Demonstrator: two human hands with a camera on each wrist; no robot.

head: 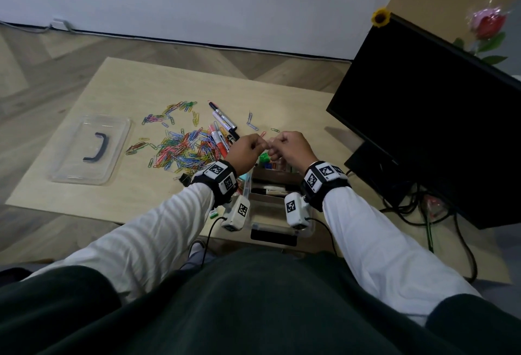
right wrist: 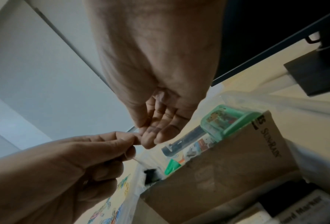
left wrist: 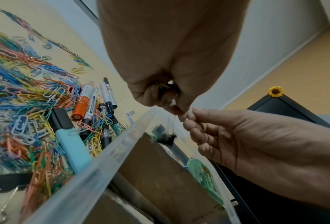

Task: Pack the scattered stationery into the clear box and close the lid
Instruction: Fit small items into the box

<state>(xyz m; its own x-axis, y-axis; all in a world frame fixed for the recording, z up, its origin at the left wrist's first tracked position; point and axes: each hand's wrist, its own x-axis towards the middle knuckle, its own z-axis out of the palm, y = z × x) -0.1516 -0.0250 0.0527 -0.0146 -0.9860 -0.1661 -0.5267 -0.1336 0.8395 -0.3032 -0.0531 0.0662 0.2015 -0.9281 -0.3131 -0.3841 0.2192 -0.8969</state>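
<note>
My left hand (head: 259,145) and right hand (head: 273,148) meet fingertip to fingertip above the far end of the clear box (head: 255,226). Both have curled fingers and pinch something between them, too small to make out. In the left wrist view the left hand (left wrist: 179,115) also holds a small dark item (left wrist: 167,89) inside its curled fingers, and the right hand (left wrist: 190,116) touches it from the right. The right wrist view shows the right hand (right wrist: 146,141) with nothing in its palm. Coloured paper clips (head: 183,148) and markers (head: 222,123) lie scattered left of the box. The clear lid (head: 90,151) lies far left.
The box holds a brown cardboard carton (right wrist: 237,159), a green case (right wrist: 221,119) and markers. A blue highlighter (left wrist: 72,147) and a black binder clip (head: 184,179) lie against the box's left side. A black monitor (head: 423,114) stands close on the right, with cables below.
</note>
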